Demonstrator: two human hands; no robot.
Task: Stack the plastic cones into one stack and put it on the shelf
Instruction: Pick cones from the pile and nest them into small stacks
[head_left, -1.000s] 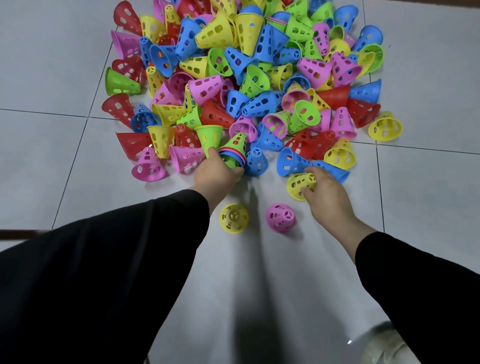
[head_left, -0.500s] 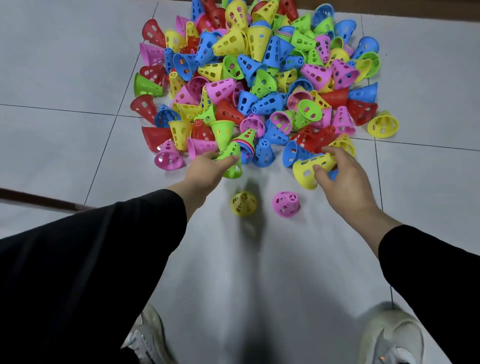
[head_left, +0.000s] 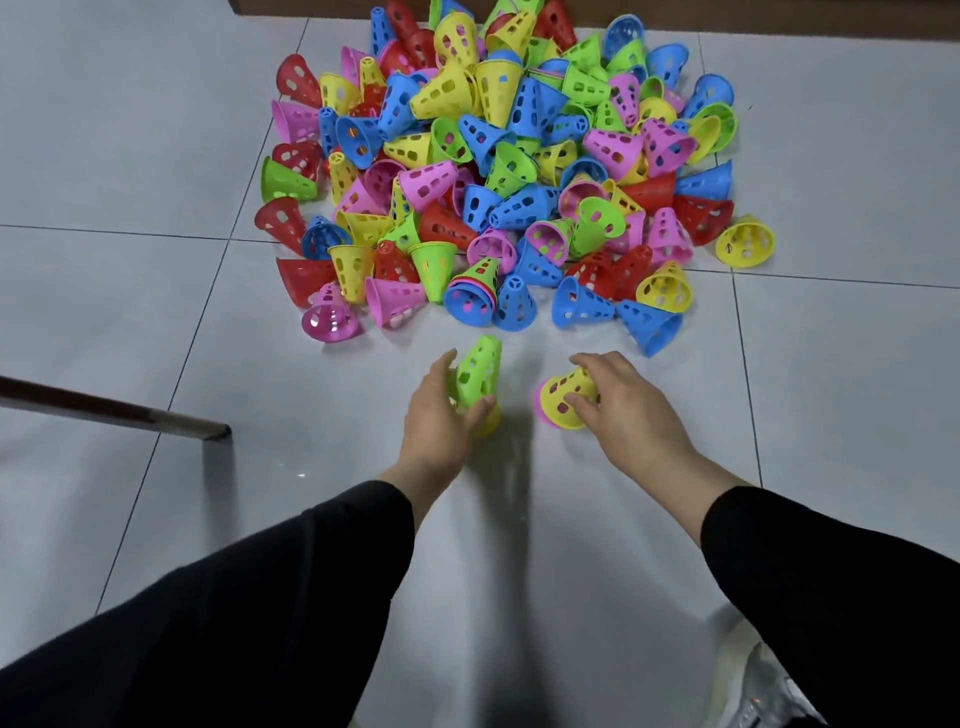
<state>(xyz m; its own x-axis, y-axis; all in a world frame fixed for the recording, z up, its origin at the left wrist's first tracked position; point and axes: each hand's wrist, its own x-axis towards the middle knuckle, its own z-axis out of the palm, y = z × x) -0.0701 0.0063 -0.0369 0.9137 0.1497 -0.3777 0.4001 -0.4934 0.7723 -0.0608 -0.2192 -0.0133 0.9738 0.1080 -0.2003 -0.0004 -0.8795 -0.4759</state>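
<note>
A big pile of perforated plastic cones (head_left: 519, 171) in red, blue, green, yellow and pink lies on the white tiled floor. Nearer me, my left hand (head_left: 441, 421) grips a green cone (head_left: 478, 371) sitting over a yellow cone (head_left: 491, 422) on the floor. My right hand (head_left: 623, 405) grips a yellow cone (head_left: 563, 397) that sits over a pink cone (head_left: 541, 402), of which only a rim shows. A short mixed stack with a green top and blue base (head_left: 475, 293) lies at the pile's near edge.
A dark metal leg or bar (head_left: 119, 413) slants across the floor at the left. A brown baseboard (head_left: 779, 15) runs along the far wall. My white shoe (head_left: 763, 686) shows at the bottom right. No shelf is in view.
Both hands drew back from the pile, each carrying a cone. The left brought a green cone onto the loose yellow one, the right brought a yellow cone onto the loose pink one.
</note>
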